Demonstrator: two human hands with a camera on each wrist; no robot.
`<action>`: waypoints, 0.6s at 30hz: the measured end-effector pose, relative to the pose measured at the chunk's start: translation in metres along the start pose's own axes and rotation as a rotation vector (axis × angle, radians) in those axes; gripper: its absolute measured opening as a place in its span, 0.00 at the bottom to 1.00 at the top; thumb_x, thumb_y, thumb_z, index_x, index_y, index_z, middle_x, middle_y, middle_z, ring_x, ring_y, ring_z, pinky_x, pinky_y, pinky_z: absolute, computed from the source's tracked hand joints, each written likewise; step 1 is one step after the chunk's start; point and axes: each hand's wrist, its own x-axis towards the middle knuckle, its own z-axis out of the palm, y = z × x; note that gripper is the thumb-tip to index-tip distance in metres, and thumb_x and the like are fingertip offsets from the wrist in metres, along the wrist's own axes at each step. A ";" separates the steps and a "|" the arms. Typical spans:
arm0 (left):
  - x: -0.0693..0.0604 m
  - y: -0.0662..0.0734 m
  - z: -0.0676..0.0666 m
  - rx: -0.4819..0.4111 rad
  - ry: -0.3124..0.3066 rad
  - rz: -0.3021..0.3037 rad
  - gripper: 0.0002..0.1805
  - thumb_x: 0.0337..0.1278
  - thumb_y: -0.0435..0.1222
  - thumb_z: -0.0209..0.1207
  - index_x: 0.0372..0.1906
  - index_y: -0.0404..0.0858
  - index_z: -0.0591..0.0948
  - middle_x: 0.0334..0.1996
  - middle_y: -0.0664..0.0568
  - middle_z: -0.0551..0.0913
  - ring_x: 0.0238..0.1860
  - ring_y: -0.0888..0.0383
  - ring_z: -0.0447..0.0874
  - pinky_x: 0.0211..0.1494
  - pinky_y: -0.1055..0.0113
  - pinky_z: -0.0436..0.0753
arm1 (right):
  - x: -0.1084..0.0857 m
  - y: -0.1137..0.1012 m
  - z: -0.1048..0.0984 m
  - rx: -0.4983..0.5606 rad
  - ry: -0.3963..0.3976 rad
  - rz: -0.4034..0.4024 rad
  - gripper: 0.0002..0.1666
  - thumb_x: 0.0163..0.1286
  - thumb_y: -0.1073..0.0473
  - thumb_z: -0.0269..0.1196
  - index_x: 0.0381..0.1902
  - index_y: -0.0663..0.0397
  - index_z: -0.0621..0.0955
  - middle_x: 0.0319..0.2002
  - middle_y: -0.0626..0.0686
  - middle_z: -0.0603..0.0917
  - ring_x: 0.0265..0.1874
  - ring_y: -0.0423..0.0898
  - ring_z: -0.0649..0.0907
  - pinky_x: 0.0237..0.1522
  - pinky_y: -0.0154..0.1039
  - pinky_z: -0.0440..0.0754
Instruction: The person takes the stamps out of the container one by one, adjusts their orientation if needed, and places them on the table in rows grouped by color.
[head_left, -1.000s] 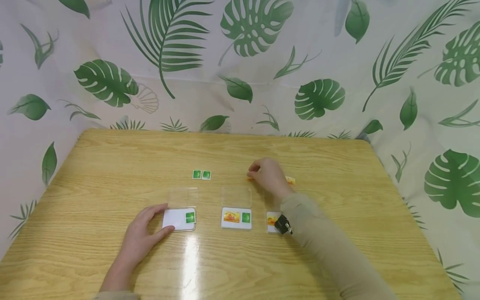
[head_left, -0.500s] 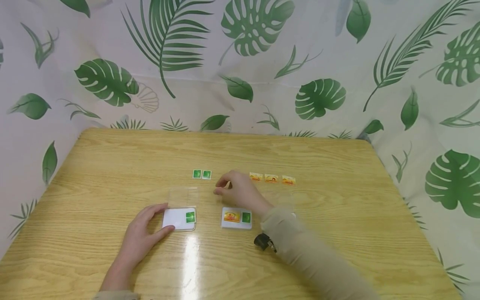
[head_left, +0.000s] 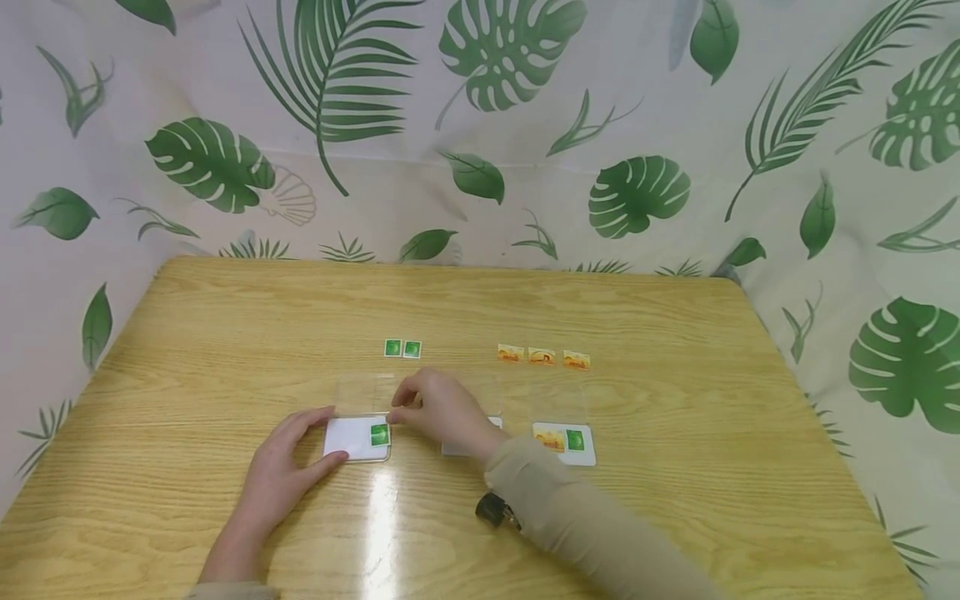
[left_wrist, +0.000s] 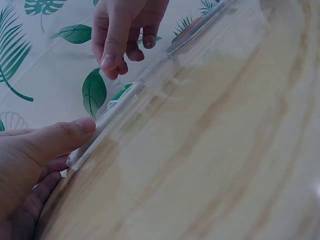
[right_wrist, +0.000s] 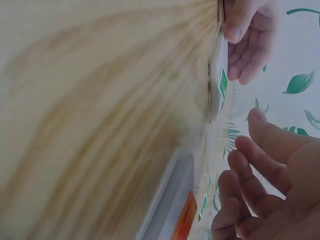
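My left hand (head_left: 281, 471) holds the left edge of a flat clear plastic case (head_left: 348, 437) with a white inside, thumb at the front and fingers at the back. A small green stamp-like square (head_left: 380, 435) lies at its right end, slightly over the edge. My right hand (head_left: 442, 408) hovers by that case's right back corner, partly covering the middle case (head_left: 492, 423). In the right wrist view the right hand's fingers (right_wrist: 260, 170) are loosely bent, with a gap to the thumb and nothing visible between. The right case (head_left: 585, 454) bears an orange picture piece (head_left: 549, 440) and a green square (head_left: 574, 440).
Behind the cases lie two green squares (head_left: 402, 348) and three orange pieces (head_left: 542, 356) in a row. The cases' clear lids (head_left: 558, 402) lie folded back on the wooden table (head_left: 262, 333). A leaf-patterned cloth (head_left: 540, 192) hangs behind the table.
My right hand has left the orange pieces and moved left and nearer, over the middle lid to the left case's corner. Three orange pieces and the right case are now uncovered. My left hand stays put.
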 end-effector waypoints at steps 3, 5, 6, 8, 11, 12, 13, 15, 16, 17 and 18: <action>0.000 -0.001 0.000 -0.001 0.009 0.006 0.31 0.45 0.38 0.72 0.57 0.38 0.76 0.54 0.45 0.78 0.58 0.45 0.72 0.65 0.46 0.65 | 0.000 -0.005 0.005 -0.033 -0.009 0.040 0.12 0.58 0.47 0.70 0.24 0.44 0.80 0.25 0.41 0.76 0.26 0.37 0.73 0.27 0.30 0.72; 0.000 -0.001 0.000 -0.002 0.010 0.009 0.30 0.45 0.38 0.72 0.57 0.38 0.76 0.54 0.45 0.78 0.58 0.45 0.72 0.65 0.46 0.65 | 0.000 -0.008 0.008 -0.054 -0.018 0.068 0.16 0.57 0.44 0.71 0.21 0.44 0.78 0.23 0.41 0.75 0.23 0.37 0.72 0.24 0.30 0.70; -0.001 -0.001 0.000 -0.003 0.010 0.008 0.30 0.45 0.38 0.72 0.57 0.38 0.76 0.54 0.45 0.78 0.58 0.46 0.72 0.65 0.46 0.65 | 0.000 -0.009 0.010 -0.068 -0.021 0.081 0.17 0.56 0.43 0.70 0.21 0.43 0.77 0.22 0.41 0.75 0.23 0.37 0.72 0.23 0.30 0.70; -0.001 -0.001 0.000 -0.006 0.007 0.007 0.30 0.46 0.39 0.72 0.57 0.38 0.76 0.54 0.45 0.78 0.59 0.46 0.72 0.65 0.46 0.65 | 0.000 -0.012 0.012 -0.097 -0.028 0.098 0.19 0.56 0.41 0.70 0.20 0.44 0.76 0.21 0.41 0.75 0.21 0.37 0.71 0.21 0.30 0.68; -0.001 -0.001 0.000 -0.006 0.004 0.006 0.30 0.47 0.39 0.71 0.57 0.38 0.76 0.54 0.46 0.78 0.59 0.46 0.71 0.65 0.46 0.65 | 0.001 -0.014 0.014 -0.138 -0.038 0.114 0.21 0.55 0.39 0.70 0.20 0.45 0.76 0.20 0.41 0.75 0.20 0.37 0.71 0.19 0.30 0.67; -0.001 -0.001 0.000 -0.007 0.003 0.007 0.30 0.47 0.40 0.71 0.57 0.38 0.76 0.54 0.46 0.78 0.59 0.46 0.71 0.65 0.46 0.65 | 0.001 -0.015 0.015 -0.152 -0.039 0.118 0.21 0.54 0.38 0.70 0.20 0.45 0.76 0.20 0.41 0.75 0.19 0.37 0.71 0.19 0.30 0.67; -0.001 -0.001 0.000 -0.009 0.003 0.009 0.30 0.47 0.40 0.71 0.58 0.38 0.76 0.54 0.46 0.78 0.59 0.46 0.71 0.65 0.46 0.65 | 0.001 -0.015 0.016 -0.165 -0.041 0.122 0.22 0.54 0.38 0.69 0.20 0.45 0.76 0.19 0.41 0.75 0.19 0.37 0.71 0.18 0.30 0.66; -0.001 -0.001 0.000 -0.010 0.004 0.011 0.30 0.47 0.39 0.71 0.58 0.38 0.76 0.54 0.46 0.78 0.59 0.46 0.71 0.65 0.46 0.65 | 0.002 -0.016 0.017 -0.184 -0.043 0.130 0.23 0.53 0.37 0.70 0.19 0.46 0.76 0.19 0.41 0.75 0.19 0.37 0.71 0.18 0.30 0.66; -0.001 -0.002 0.000 -0.012 0.005 0.013 0.30 0.47 0.39 0.71 0.58 0.38 0.76 0.54 0.46 0.78 0.59 0.46 0.71 0.65 0.46 0.65 | 0.002 -0.016 0.017 -0.193 -0.042 0.134 0.23 0.53 0.37 0.70 0.19 0.46 0.76 0.19 0.41 0.75 0.18 0.37 0.71 0.18 0.31 0.66; -0.001 -0.002 0.000 -0.014 0.004 0.015 0.30 0.47 0.39 0.71 0.58 0.38 0.76 0.54 0.46 0.78 0.59 0.46 0.71 0.65 0.46 0.65 | 0.002 -0.016 0.018 -0.203 -0.043 0.136 0.23 0.53 0.36 0.70 0.19 0.46 0.76 0.19 0.41 0.75 0.19 0.37 0.71 0.18 0.31 0.66; -0.001 -0.002 0.000 -0.013 0.004 0.017 0.30 0.47 0.39 0.71 0.58 0.38 0.76 0.54 0.46 0.78 0.59 0.46 0.71 0.65 0.46 0.65 | 0.003 -0.016 0.018 -0.215 -0.043 0.139 0.23 0.53 0.36 0.70 0.19 0.46 0.76 0.19 0.41 0.75 0.19 0.37 0.71 0.18 0.31 0.66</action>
